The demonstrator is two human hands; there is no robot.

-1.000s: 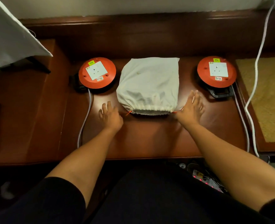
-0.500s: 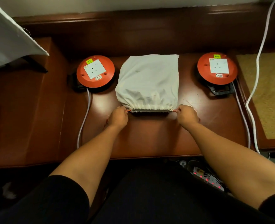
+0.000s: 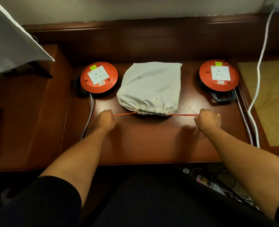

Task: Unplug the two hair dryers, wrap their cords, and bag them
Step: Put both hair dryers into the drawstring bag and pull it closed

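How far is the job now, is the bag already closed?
Done, by the look of it: both reel sockets have nothing plugged in, and the white bag lies bulging on the desk; its contents are hidden. In hand: the left hand and right hand pull the orange drawstring taut, and the mouth is gathered nearly shut. Left: the final tightening, perhaps.

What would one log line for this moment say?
stage: closing bag | left hand: pinches orange drawstring | right hand: pinches drawstring | white bag: on desk, mouth gathered | both reel sockets empty
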